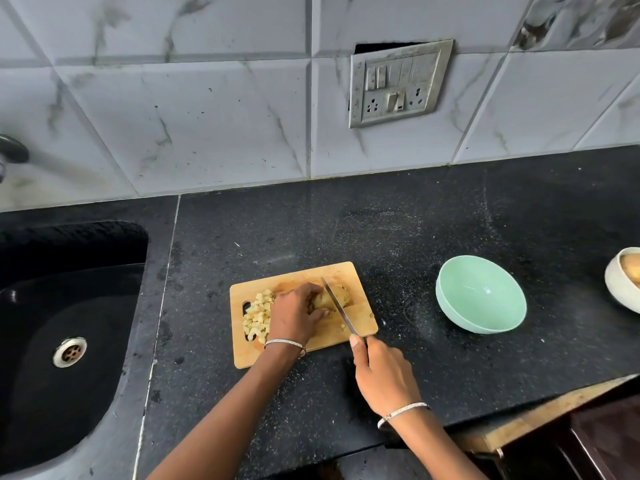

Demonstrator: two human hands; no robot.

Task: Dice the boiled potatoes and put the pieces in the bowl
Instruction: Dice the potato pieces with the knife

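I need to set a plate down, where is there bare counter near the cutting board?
Bare counter lies between the cutting board and the green bowl, behind the board up to the tiled wall, and between it and the sink. The board is crowded: diced pieces, potato, knife, left hand, right hand.

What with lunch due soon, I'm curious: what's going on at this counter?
A person is dicing a boiled potato on the cutting board. The left hand holds it steady while the right hand grips the knife, blade across the potato. A pile of diced pieces sits at the board's left end; the green bowl to the right is empty. A white bowl at the edge holds more potato.
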